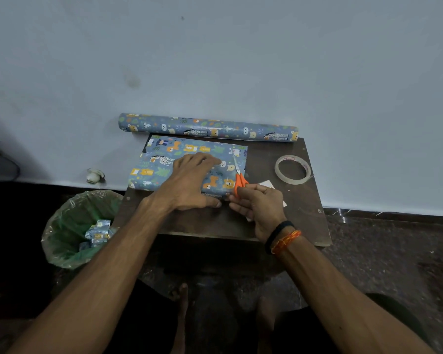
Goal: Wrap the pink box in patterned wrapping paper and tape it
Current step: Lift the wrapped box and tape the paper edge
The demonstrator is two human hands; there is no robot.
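My left hand (189,181) lies flat on the patterned wrapping paper (164,162), fingers spread and nearly straight, pressing the sheet down; nothing is curled inside it. My right hand (256,203) is closed around the orange scissors (239,178): my fingers are through or around the handles, and the blades point away from me along the paper's right edge. I cannot tell whether the blades are parted or together, they are too thin and pale against the print.

The paper covers the left and far part of the small dark table (292,200), its left side hanging past the table's edge. The pink box does not show anywhere; the paper bulges under my left hand, so I cannot say for sure what lies beneath. My right hand hides the near right corner of the sheet.

Beyond the paper, against the wall, lies the roll of the same wrapping paper (207,127). To the right of the paper, well apart from it, a ring of clear tape (292,169) lies flat on the table. Between the tape and my right hand a white scrap (266,184) peeks out, mostly covered. Left of the table, on the floor, stands a bin with a green liner (69,226), with crumpled offcuts of the paper inside.
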